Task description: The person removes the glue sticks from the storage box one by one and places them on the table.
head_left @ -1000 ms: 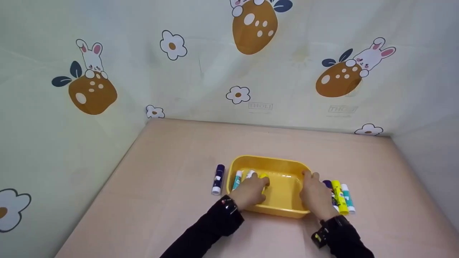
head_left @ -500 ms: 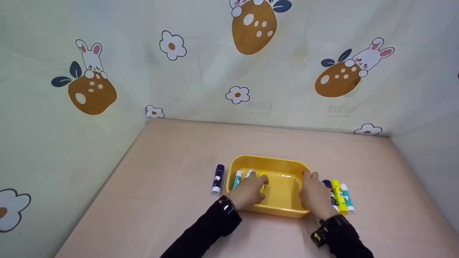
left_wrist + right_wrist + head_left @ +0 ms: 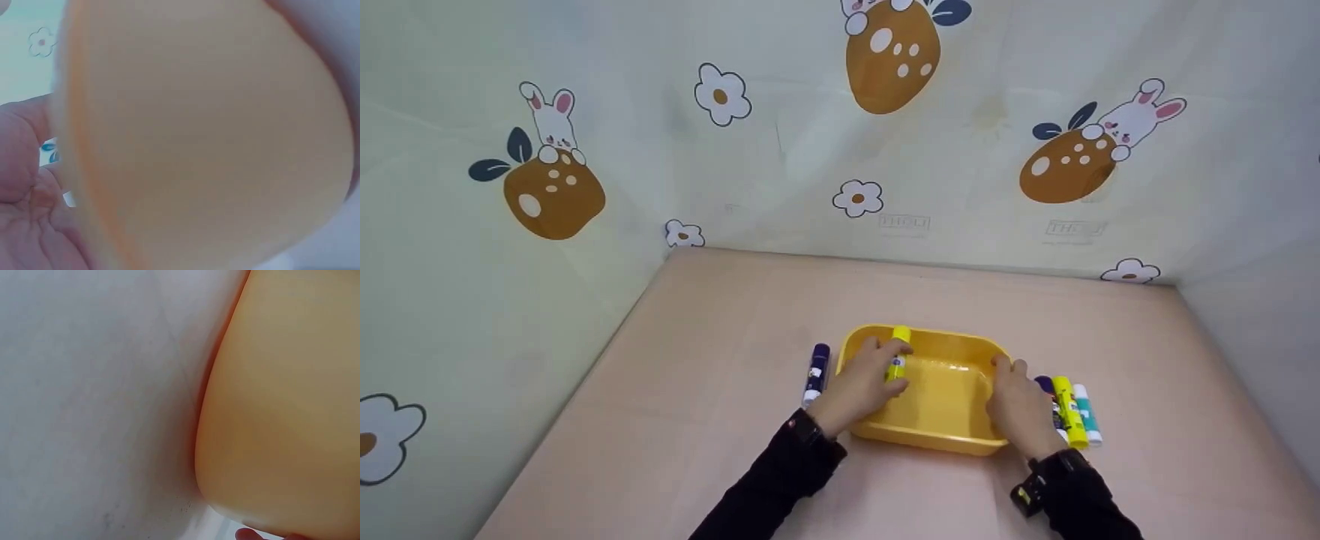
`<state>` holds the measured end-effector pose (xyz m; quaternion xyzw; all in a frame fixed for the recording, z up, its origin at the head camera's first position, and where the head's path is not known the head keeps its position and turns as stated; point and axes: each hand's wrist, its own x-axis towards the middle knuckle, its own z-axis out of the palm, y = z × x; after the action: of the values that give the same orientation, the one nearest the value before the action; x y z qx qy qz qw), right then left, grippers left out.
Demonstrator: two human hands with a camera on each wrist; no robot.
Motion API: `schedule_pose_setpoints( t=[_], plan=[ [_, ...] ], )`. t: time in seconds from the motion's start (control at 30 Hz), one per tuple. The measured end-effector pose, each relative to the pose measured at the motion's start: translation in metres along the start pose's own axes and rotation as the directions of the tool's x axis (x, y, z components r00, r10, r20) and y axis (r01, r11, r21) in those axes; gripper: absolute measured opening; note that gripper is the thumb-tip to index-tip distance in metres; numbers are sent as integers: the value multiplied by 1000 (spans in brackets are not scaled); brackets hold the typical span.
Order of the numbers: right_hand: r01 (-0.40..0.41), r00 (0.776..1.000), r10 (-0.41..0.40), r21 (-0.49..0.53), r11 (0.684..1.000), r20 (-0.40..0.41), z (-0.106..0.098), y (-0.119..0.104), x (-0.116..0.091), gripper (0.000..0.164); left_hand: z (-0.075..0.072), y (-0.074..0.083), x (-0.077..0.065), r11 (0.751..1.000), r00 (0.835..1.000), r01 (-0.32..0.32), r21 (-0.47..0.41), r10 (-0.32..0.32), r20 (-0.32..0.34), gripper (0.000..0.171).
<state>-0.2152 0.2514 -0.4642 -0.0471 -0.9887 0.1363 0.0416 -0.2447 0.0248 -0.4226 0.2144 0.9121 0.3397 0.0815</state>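
Observation:
In the head view my left hand (image 3: 856,386) reaches over the left side of a yellow plastic basin (image 3: 945,409), pinching a yellow glue stick (image 3: 901,334) between thumb and fingers. The stick stands tilted up, its top near the back rim. My right hand (image 3: 1021,409) grips the basin's right rim, fingertips over the inside. Other sticks in the basin's left part are hidden behind my left hand. The basin's wall (image 3: 208,124) fills most of the left wrist view, part of my palm (image 3: 22,180) beside it. Fingertips (image 3: 247,534) show low in the right wrist view.
A dark purple glue stick (image 3: 818,367) lies left of the basin, its near end by my left wrist. To the right, a purple stick (image 3: 1045,385), a yellow stick (image 3: 1069,412) and a teal-and-white stick (image 3: 1087,415) lie side by side. A patterned wall cloth (image 3: 780,165) stands behind.
My left hand has raised the yellow glue stick from low in the basin and shifted slightly left and away. My right hand has stayed on the rim.

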Motion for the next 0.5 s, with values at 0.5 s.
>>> schedule_pose_setpoints(
  t=[0.5],
  plan=[
    [-28,998,25,48,998,58,-2,-1,-2,46,-43,-23,-22,998,995,48,-38,-51,-81,42]
  ],
)
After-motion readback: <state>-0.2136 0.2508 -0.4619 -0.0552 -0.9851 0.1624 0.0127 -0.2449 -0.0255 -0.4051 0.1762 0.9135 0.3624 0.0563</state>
